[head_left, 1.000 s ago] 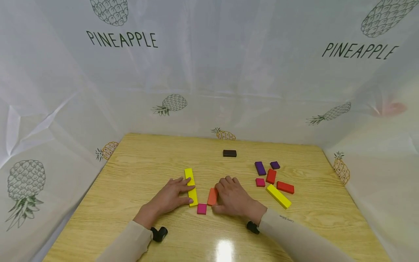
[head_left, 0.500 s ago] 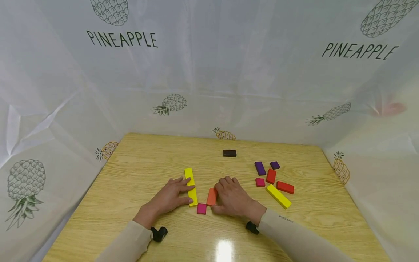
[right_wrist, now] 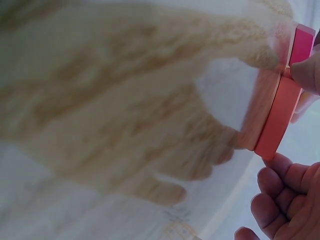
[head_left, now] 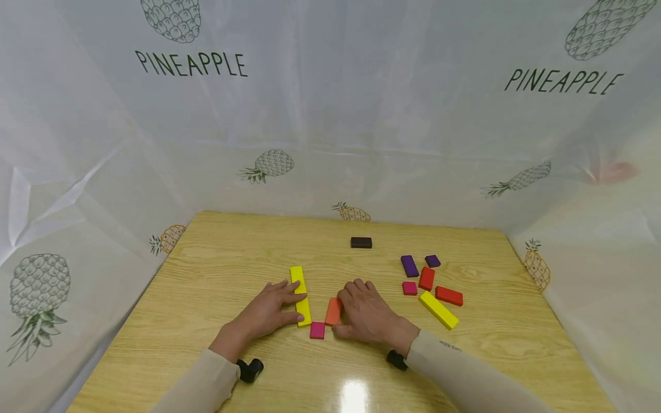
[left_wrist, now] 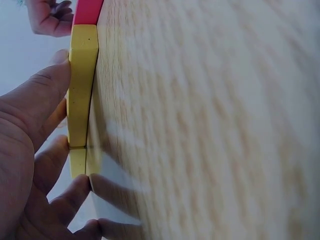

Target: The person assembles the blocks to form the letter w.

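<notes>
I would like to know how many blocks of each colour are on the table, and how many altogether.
Yellow blocks: 3 (two end to end)
Pink blocks: 2
Red blocks: 2
Purple blocks: 2
Orange block: 1
Dark block: 1
Total: 11

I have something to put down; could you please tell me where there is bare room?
The table is bare left of the left hand, left of the black block, and between the sleeves. It is crowded around the red blocks and the orange block at the right hand.
</notes>
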`<act>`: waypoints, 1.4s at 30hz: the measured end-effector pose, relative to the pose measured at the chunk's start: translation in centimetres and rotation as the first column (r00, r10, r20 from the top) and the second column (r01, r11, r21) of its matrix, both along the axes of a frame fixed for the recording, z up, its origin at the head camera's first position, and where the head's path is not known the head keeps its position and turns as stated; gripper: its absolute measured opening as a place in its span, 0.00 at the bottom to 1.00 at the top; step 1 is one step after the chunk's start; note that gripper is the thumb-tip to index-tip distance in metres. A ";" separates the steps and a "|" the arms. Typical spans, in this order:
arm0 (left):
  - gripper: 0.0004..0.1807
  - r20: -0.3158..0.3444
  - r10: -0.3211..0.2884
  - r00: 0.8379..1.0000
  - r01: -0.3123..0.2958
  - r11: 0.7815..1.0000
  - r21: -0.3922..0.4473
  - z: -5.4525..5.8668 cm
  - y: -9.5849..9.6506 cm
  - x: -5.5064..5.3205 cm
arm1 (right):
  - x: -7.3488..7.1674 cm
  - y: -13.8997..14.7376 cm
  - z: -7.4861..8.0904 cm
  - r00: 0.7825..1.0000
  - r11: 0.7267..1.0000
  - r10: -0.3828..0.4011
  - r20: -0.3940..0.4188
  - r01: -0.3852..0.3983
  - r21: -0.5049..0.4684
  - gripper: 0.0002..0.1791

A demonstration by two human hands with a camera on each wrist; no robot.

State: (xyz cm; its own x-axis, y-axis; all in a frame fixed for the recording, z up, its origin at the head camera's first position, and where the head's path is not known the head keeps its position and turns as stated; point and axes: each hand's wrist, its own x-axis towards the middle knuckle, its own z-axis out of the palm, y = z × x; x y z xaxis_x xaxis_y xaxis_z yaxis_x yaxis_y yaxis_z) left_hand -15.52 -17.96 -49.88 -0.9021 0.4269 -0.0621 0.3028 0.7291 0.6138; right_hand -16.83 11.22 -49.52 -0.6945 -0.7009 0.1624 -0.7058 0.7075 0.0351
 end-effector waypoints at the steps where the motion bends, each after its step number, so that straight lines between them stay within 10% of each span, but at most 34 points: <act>1: 0.29 0.003 0.002 1.000 -0.002 1.000 0.001 0.0 -0.1 0.0 | 0.0 -0.1 0.0 1.000 1.000 0.001 0.001 -0.001 -0.002 0.29; 18: 0.30 0.008 0.012 1.000 -0.012 1.000 0.003 -0.4 -1.1 -0.1 | -1.3 -0.9 0.2 0.997 0.995 -0.034 0.062 0.040 -0.090 0.35; 29: 0.30 0.009 -0.003 1.000 0.003 1.000 0.016 -0.2 -1.3 0.1 | -7.6 1.1 1.3 0.983 0.971 -0.145 0.109 0.163 -0.176 0.29; 42: 0.30 -0.008 -0.043 0.999 0.043 0.999 0.007 0.2 -0.4 0.0 | -13.4 2.3 1.6 0.977 0.974 -0.213 -0.022 0.214 0.073 0.24</act>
